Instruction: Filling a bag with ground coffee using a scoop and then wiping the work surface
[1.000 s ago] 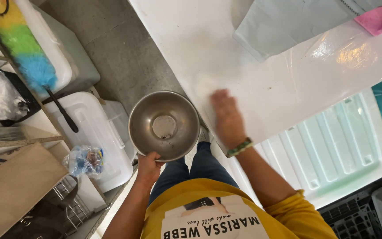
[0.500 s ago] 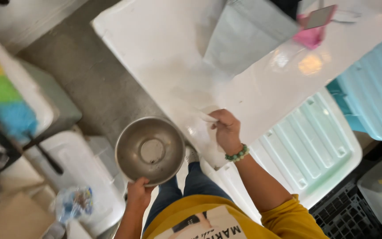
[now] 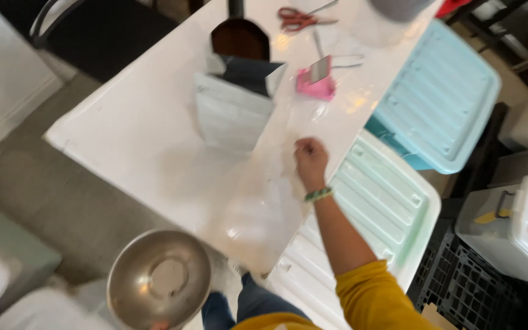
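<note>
Red-handled scissors [image 3: 297, 18] are lying at the far edge of the white table [image 3: 135, 134], with a pink block [image 3: 315, 88] sitting nearer, right of an open grey bag [image 3: 233, 104]. A light blue bin lid [image 3: 441, 91] is lying off the table's right side, and a pale green lid [image 3: 374, 201] is resting nearer.

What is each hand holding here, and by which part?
The left hand, mostly out of frame, holds the steel bowl by its near rim. The right hand pinches an edge of the clear plastic sheet on the white table.
</note>
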